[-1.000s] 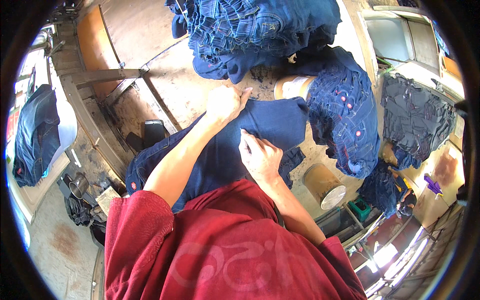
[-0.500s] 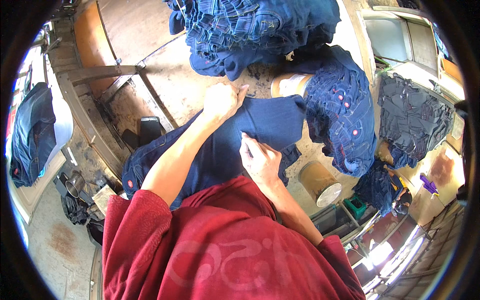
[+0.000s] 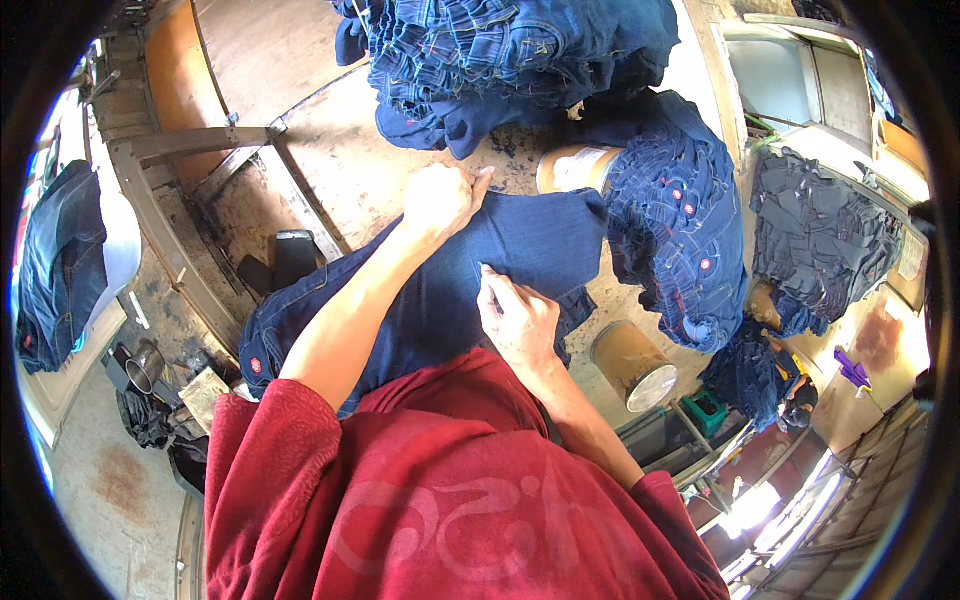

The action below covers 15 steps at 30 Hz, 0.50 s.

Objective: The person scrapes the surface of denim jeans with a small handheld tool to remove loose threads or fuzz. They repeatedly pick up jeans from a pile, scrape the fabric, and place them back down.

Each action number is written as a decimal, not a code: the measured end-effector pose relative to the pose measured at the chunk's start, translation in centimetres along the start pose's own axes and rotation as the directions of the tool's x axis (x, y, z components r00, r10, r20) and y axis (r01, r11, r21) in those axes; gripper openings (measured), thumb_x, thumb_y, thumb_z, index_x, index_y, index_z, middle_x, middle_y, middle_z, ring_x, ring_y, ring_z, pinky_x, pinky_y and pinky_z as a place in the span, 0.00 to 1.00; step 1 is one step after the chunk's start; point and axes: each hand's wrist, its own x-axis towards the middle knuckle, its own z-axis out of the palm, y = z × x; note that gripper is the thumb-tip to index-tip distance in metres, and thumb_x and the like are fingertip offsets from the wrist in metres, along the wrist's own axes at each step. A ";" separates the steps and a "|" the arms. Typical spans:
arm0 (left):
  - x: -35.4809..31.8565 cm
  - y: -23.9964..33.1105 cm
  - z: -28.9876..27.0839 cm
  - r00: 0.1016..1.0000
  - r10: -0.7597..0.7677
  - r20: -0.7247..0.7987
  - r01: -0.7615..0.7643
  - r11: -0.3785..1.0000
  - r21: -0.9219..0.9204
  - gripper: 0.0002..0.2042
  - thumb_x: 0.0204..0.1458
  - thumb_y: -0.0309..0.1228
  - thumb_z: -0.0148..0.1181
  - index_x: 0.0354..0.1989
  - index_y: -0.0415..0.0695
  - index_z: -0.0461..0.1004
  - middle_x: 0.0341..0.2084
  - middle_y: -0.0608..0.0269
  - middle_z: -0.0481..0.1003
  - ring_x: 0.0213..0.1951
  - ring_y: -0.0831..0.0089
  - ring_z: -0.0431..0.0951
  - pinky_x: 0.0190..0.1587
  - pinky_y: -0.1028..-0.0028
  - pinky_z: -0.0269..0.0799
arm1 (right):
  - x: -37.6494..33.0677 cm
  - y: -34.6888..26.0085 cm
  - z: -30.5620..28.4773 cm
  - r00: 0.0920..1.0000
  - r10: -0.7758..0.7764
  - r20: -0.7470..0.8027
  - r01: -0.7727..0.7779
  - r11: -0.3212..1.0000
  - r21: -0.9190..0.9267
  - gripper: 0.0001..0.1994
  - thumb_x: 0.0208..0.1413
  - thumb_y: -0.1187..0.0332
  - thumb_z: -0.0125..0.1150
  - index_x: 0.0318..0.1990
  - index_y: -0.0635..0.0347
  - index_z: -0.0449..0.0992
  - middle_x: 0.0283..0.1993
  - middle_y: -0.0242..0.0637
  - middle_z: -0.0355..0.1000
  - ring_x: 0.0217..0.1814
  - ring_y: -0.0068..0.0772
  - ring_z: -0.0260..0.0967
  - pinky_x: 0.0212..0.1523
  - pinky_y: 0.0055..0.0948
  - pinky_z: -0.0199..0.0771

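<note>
2 bare hands rest on the pair of dark blue jeans (image 3: 520,250) spread flat across the worn work table (image 3: 340,150) in front of you. Your left hand (image 3: 438,198) is curled into a loose fist and presses down on the far edge of the denim, thumb stretched out along the fabric. Your right hand (image 3: 518,322) sits nearer your body, fingers drawn together and pinched at a seam; whether it holds a small tool there, I cannot tell. The 2 hands are apart, with a stretch of denim between them.

Beyond the left hand, a tall stack of folded jeans (image 3: 520,50) fills the far side of the table. To the right, a second heap of jeans (image 3: 680,240) with small red tags slumps against a cardboard cylinder (image 3: 575,168). Another cardboard cylinder (image 3: 632,362) stands just beside the near right edge of the garment. Your red sleeves (image 3: 420,500) fill the lower view.
</note>
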 end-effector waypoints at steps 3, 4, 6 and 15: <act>0.1 0.1 -0.3 1.000 0.021 -0.016 -0.021 1.000 0.003 0.25 0.61 0.46 0.71 0.13 0.48 0.76 0.09 0.56 0.72 0.14 0.59 0.76 0.20 0.60 0.72 | -0.5 -0.3 -0.3 1.000 -0.010 0.016 0.011 0.997 -0.071 0.06 0.60 0.75 0.71 0.44 0.57 0.85 0.26 0.34 0.79 0.22 0.35 0.78 0.25 0.34 0.78; 0.1 0.1 -0.4 0.999 0.035 -0.019 -0.035 0.999 0.015 0.25 0.61 0.46 0.71 0.13 0.48 0.76 0.09 0.56 0.72 0.14 0.60 0.76 0.20 0.60 0.72 | -0.7 -0.4 -0.4 1.000 -0.026 0.012 0.026 0.997 -0.069 0.06 0.60 0.75 0.71 0.44 0.57 0.85 0.26 0.34 0.79 0.22 0.35 0.78 0.25 0.34 0.78; 0.2 0.2 -0.6 0.999 0.032 -0.010 -0.031 0.999 0.027 0.25 0.61 0.46 0.71 0.13 0.49 0.75 0.09 0.56 0.72 0.14 0.60 0.76 0.20 0.60 0.72 | -0.8 -0.4 -0.6 0.999 0.027 0.021 -0.027 0.999 -0.018 0.06 0.60 0.74 0.71 0.43 0.57 0.85 0.25 0.34 0.79 0.21 0.35 0.77 0.24 0.34 0.77; 0.2 0.2 -0.6 0.996 0.030 -0.081 -0.025 0.998 0.063 0.26 0.60 0.47 0.72 0.12 0.49 0.74 0.09 0.57 0.71 0.13 0.60 0.75 0.20 0.61 0.71 | -0.4 -0.4 -0.7 0.999 0.006 0.041 -0.004 0.998 -0.059 0.05 0.61 0.75 0.70 0.44 0.59 0.85 0.27 0.36 0.80 0.22 0.36 0.79 0.25 0.35 0.79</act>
